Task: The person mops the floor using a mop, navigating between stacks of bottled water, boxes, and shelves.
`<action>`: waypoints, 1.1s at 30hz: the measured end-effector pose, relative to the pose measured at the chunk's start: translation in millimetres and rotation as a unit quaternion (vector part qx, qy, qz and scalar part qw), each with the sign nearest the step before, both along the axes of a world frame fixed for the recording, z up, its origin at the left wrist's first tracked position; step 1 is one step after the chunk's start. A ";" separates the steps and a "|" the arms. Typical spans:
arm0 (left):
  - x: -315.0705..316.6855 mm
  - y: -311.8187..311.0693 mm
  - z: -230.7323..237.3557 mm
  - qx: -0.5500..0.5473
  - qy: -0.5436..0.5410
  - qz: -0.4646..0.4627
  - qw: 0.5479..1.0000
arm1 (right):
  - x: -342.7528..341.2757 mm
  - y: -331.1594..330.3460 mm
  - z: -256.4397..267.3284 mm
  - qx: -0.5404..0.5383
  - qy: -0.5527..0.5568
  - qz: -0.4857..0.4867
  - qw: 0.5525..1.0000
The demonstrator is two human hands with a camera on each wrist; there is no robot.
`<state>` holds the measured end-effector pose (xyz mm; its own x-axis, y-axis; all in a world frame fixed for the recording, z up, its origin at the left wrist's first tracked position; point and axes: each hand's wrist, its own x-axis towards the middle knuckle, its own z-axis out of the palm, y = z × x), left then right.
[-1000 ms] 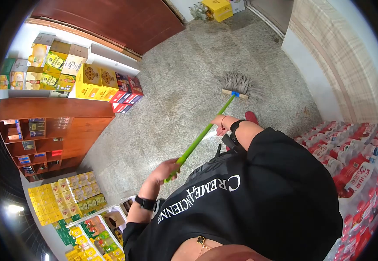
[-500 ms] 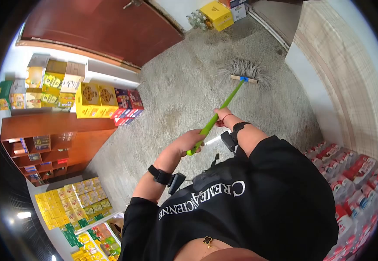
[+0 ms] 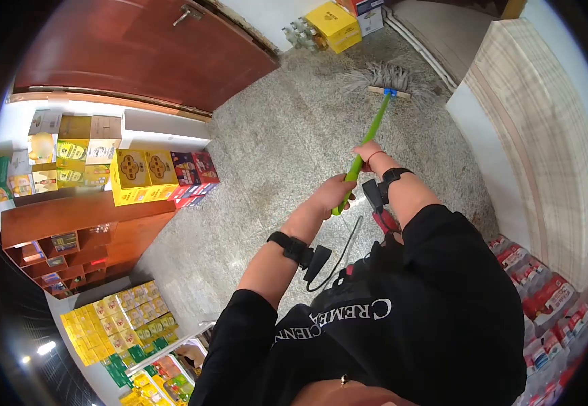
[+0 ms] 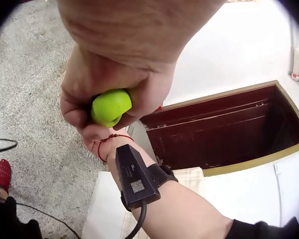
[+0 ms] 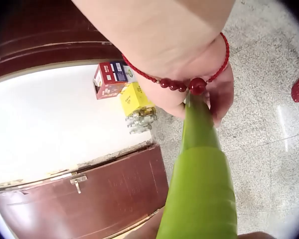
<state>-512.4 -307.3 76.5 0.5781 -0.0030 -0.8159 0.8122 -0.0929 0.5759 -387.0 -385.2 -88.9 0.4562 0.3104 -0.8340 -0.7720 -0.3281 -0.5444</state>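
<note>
Obliquely above floor [image 3: 267, 142], long axis from near left to far right: green mop handle [image 3: 377, 122]. Clasped at near end by curled fingers of left hand [image 3: 332, 192], farther along by right hand [image 3: 370, 153], closer to mop head [image 3: 383, 76] on far floor.

Mop strands [image 3: 387, 76] blurred, green handle [image 5: 198, 191] cut off below in right wrist view, shirt lettering [image 3: 356, 314] partly hidden

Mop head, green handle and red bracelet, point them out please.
Mop head [image 3: 389, 76], head view, grey strands.
Green handle [image 5: 199, 181], right wrist view, thick section.
Red bracelet [image 5: 198, 86], right wrist view, largest bead.
</note>
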 end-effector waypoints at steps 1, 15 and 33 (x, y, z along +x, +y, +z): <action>-5.6 2.7 -9.0 0.004 -0.002 -0.002 1.000 | -4.0 0.5 2.8 0.000 -0.023 -0.006 1.000; -263.1 85.8 11.5 0.040 0.018 0.025 0.999 | -229.4 91.9 -23.9 -0.016 0.059 0.353 0.934; -622.1 71.9 59.5 0.023 0.092 0.212 0.973 | -533.7 126.2 38.6 0.044 0.140 0.674 0.724</action>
